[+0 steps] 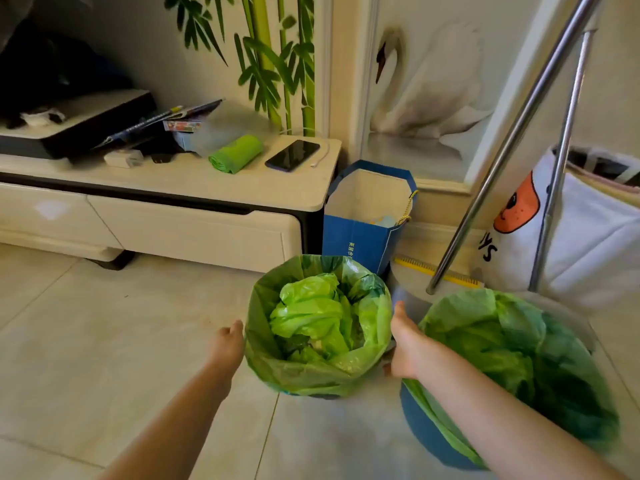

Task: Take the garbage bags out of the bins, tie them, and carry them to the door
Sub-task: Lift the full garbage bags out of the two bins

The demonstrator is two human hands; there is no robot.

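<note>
Our left hand (227, 341) and right hand (403, 341) reach to the two sides of the near bin's green bag (318, 327). We cannot tell if our fingers hold it. The bag sits in its bin on the floor (104, 323). Another bagged bin (512, 368) stands just beside, under our right arm.

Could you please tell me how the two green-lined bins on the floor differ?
The left bin sits between both hands; the right bin lies under the right forearm. The left bin holds crumpled light green plastic; the right bin's contents look darker. The right bin's blue wall shows more. Both have green bags folded over the rims.
</note>
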